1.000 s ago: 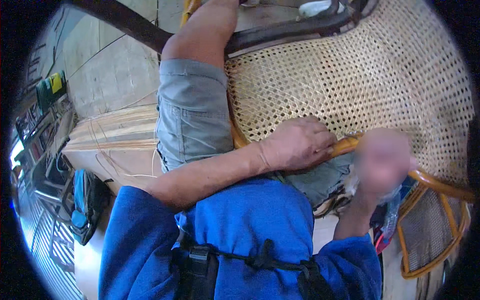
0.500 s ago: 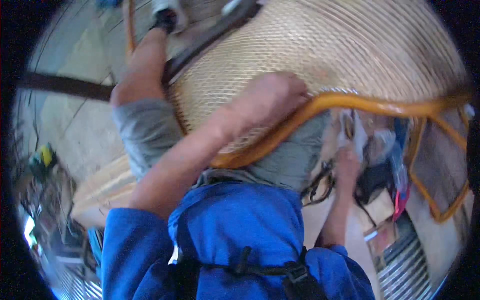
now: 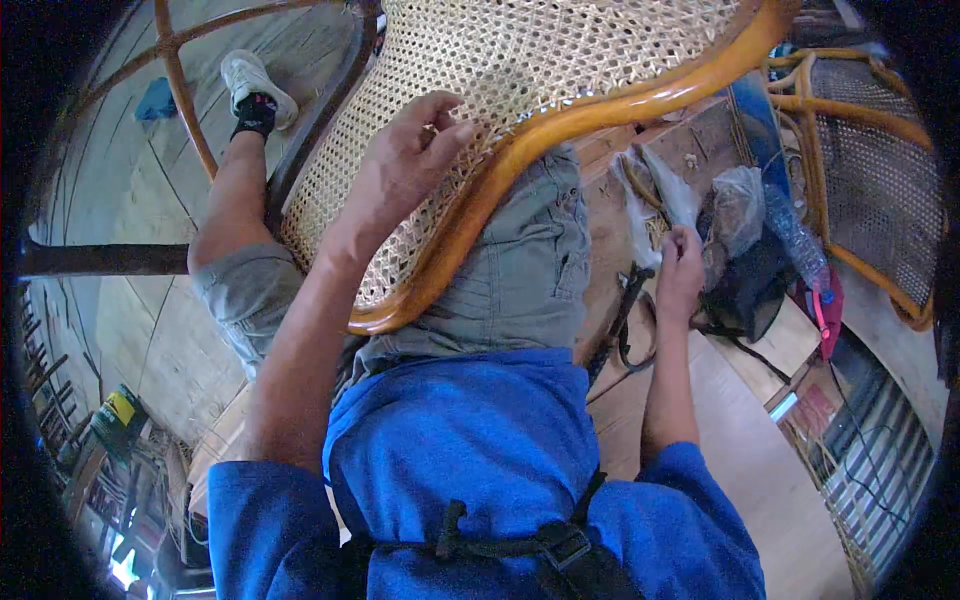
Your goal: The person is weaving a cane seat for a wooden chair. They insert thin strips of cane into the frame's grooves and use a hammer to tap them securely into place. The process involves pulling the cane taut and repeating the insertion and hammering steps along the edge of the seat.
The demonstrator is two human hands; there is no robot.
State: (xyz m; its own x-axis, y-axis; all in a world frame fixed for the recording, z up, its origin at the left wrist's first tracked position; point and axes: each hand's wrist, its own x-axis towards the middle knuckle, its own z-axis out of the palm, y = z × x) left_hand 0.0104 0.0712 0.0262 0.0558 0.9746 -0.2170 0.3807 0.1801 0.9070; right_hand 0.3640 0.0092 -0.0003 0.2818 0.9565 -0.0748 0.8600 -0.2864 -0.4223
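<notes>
Loosely, the left hand (image 3: 410, 155) curls over woven cane (image 3: 540, 55), thumb and fingers apart; just beyond the right hand (image 3: 681, 275), its grip unclear, lies a plastic bag (image 3: 682, 188).

Over on the right I see a second cane-panelled frame (image 3: 870, 140), a clear bottle (image 3: 797, 240) lying near it, black cloth (image 3: 752, 290) beside the bottle. Ribbed metal sheet (image 3: 868, 440) lower right, dark cable across. Far left: green-yellow container (image 3: 117, 412), tilted. Blue scrap (image 3: 155, 100) on floorboards (image 3: 140, 320).
</notes>
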